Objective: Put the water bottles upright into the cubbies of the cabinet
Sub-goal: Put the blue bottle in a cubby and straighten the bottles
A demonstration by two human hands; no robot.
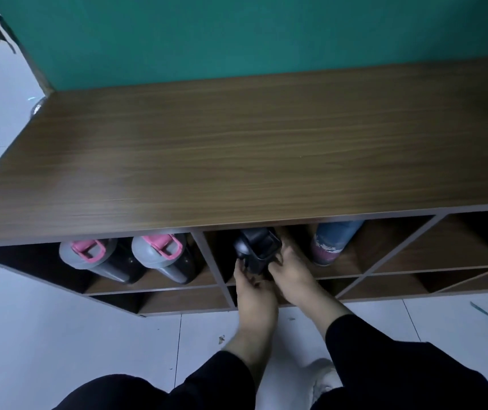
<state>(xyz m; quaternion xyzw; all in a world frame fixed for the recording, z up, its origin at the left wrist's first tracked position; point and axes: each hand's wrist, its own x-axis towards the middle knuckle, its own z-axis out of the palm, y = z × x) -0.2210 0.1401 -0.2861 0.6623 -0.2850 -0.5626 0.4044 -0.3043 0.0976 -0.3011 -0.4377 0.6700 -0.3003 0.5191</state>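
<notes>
Both our hands are wrapped around the black water bottle right now, left hand gripping its left side and right hand closed on its right side, fingers curled onto the dark lid. Closest to us you can see our black sleeves and a white shoe down on the pale tiled floor, which has a few little scraps lying on it. The bottle we're holding sits in the middle cubby of the wooden cabinet, top row, just right of the divider. Same cubby, over to the right, there's a blue and pink patterned bottle standing a bit apart from our hands. In the cubby to the left we've got two grey-lidded bottles with pink flip tabs, the left one and the right one, side by side and upright. The cubbies further right and the row underneath look dark, can't really tell what's in them. Past the long wood-grain top is a teal wall.
</notes>
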